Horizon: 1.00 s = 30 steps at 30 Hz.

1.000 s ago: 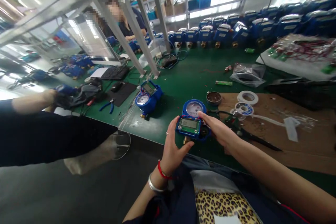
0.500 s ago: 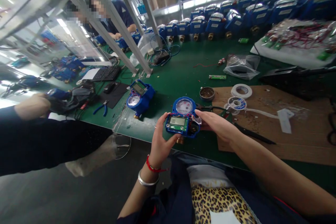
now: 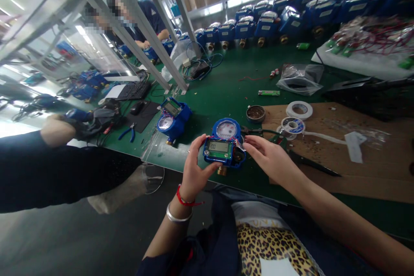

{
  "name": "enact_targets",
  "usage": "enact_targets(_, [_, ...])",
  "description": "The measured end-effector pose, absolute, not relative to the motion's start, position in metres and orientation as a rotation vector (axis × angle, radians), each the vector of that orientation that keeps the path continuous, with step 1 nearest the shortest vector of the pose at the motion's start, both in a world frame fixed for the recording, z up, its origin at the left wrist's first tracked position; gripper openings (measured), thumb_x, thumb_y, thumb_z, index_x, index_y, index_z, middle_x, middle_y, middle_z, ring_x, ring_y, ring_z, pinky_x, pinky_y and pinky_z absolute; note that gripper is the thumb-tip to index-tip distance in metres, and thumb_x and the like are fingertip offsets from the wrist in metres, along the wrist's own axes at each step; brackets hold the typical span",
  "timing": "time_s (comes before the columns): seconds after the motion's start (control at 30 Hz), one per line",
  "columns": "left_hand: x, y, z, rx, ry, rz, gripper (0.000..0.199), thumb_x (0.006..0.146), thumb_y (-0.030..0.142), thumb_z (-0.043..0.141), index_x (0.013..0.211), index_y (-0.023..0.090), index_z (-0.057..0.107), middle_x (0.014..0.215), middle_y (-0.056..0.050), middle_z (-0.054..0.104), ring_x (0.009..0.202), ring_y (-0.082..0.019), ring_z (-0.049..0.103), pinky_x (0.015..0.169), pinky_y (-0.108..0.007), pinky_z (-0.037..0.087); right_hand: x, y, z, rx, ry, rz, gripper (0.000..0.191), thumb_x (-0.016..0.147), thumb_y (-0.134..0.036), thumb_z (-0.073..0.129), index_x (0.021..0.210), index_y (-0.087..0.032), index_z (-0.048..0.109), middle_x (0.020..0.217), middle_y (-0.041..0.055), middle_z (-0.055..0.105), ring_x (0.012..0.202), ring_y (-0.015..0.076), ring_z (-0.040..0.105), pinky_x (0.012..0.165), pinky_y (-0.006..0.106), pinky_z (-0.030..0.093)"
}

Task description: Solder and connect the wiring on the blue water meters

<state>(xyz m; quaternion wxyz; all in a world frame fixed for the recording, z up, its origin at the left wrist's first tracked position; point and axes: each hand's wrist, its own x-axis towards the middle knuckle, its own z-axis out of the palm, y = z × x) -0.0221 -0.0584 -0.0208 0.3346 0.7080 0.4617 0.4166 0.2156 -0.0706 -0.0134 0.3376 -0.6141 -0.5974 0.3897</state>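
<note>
A blue water meter (image 3: 225,129) with a round dial rests near the table's front edge, its brass fitting facing me. On its near side sits a green circuit board with a lit display (image 3: 217,147). My left hand (image 3: 196,166) grips the display housing, fingers along the left edge and thumb at the bottom. At the housing's right side, the fingertips of my right hand (image 3: 261,153) are drawn together on thin wires (image 3: 239,144) with a clear wrapping, above a dark opening. Left of it stands a second open blue water meter (image 3: 174,116).
Right of the meter lies cardboard (image 3: 323,181) with tape (image 3: 299,110), a solder spool (image 3: 293,125) and black scissors or a blade (image 3: 315,164). A small tin (image 3: 255,114) is behind. A co-worker's arm (image 3: 54,131) reaches in at left near blue pliers (image 3: 128,133). Several meters line the back.
My right hand's fingers have moved from lying along the meter's right side to closing at the wires. My left hand keeps its grip. The view has shifted slightly.
</note>
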Motion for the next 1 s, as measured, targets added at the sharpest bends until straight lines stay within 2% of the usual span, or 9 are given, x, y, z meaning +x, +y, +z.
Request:
enact_targets(0.07, [-0.02, -0.06, -0.019, 1.83, 1.165, 1.114, 0.077, 0.074, 0.029, 0.079, 0.14, 0.025, 0.039, 0.141, -0.013, 0.046, 0.133, -0.03, 0.044, 0.113, -0.049, 0.036, 0.214, -0.076, -0.015, -1.61, -1.611, 0.912, 0.049, 0.091, -0.049, 0.049, 0.125, -0.016, 0.059, 0.124, 0.0119, 0.065, 0.108, 0.0278, 0.065, 0.096, 0.045, 0.052])
enact_targets(0.13, [-0.017, -0.062, -0.017, 1.812, 1.13, 1.136, 0.075, 0.074, 0.027, 0.078, 0.139, 0.026, 0.041, 0.141, -0.013, 0.045, 0.132, -0.03, 0.045, 0.109, -0.046, 0.041, 0.211, -0.081, -0.016, -1.599, -1.662, 0.735, 0.048, 0.092, -0.045, 0.05, 0.128, -0.014, 0.057, 0.13, 0.0137, 0.061, 0.118, 0.0288, 0.059, 0.103, 0.048, 0.047])
enact_targets(0.23, [-0.014, -0.064, -0.016, 1.799, 1.113, 1.16, 0.073, 0.075, 0.024, 0.078, 0.138, 0.027, 0.042, 0.142, -0.013, 0.042, 0.132, -0.03, 0.044, 0.106, -0.044, 0.044, 0.209, -0.088, -0.015, -1.534, -1.684, 0.475, 0.045, 0.092, -0.035, 0.051, 0.131, -0.011, 0.052, 0.141, 0.0157, 0.05, 0.134, 0.0261, 0.045, 0.114, 0.046, 0.037])
enact_targets(0.33, [-0.012, -0.065, -0.016, 1.793, 1.084, 1.166, 0.072, 0.076, 0.023, 0.077, 0.138, 0.027, 0.041, 0.142, -0.012, 0.04, 0.132, -0.029, 0.043, 0.108, -0.044, 0.042, 0.207, -0.095, -0.011, -1.462, -1.703, 0.368, 0.04, 0.092, -0.028, 0.052, 0.129, -0.014, 0.052, 0.145, 0.0138, 0.046, 0.136, 0.0228, 0.042, 0.116, 0.043, 0.035])
enact_targets(0.5, [-0.008, -0.067, -0.014, 1.779, 1.07, 1.191, 0.071, 0.076, 0.024, 0.076, 0.138, 0.027, 0.042, 0.141, -0.012, 0.04, 0.133, -0.029, 0.042, 0.11, -0.045, 0.041, 0.199, -0.101, -0.008, -1.338, -1.776, 0.389, 0.025, 0.09, -0.022, 0.055, 0.114, -0.017, 0.06, 0.139, 0.0123, 0.052, 0.131, 0.0226, 0.046, 0.111, 0.043, 0.04])
enact_targets(0.6, [-0.004, -0.068, -0.012, 1.755, 1.065, 1.212, 0.07, 0.076, 0.026, 0.076, 0.137, 0.027, 0.042, 0.141, -0.012, 0.04, 0.133, -0.029, 0.042, 0.109, -0.045, 0.041, 0.193, -0.102, -0.01, -1.298, -1.807, 0.423, 0.026, 0.09, -0.021, 0.055, 0.115, -0.015, 0.059, 0.138, 0.0138, 0.052, 0.13, 0.0238, 0.047, 0.11, 0.045, 0.041])
enact_targets(0.8, [0.006, -0.067, -0.001, 1.781, 1.07, 1.255, 0.071, 0.076, 0.026, 0.077, 0.137, 0.026, 0.041, 0.139, -0.012, 0.041, 0.126, -0.027, 0.048, 0.104, -0.042, 0.046, 0.19, -0.103, -0.011, -1.278, -1.84, 0.437, 0.027, 0.089, -0.026, 0.057, 0.113, -0.013, 0.057, 0.147, 0.0171, 0.041, 0.137, 0.0277, 0.038, 0.113, 0.048, 0.037])
enact_targets(1.0, [0.024, -0.071, 0.016, 2.089, 1.09, 1.285, 0.074, 0.078, 0.029, 0.075, 0.141, 0.025, 0.035, 0.137, -0.012, 0.046, 0.122, -0.026, 0.051, 0.1, -0.041, 0.049, 0.194, -0.107, -0.013, -1.317, -1.771, 0.55, 0.023, 0.092, -0.033, 0.053, 0.108, -0.017, 0.059, 0.149, 0.0133, 0.041, 0.137, 0.027, 0.038, 0.113, 0.047, 0.036])
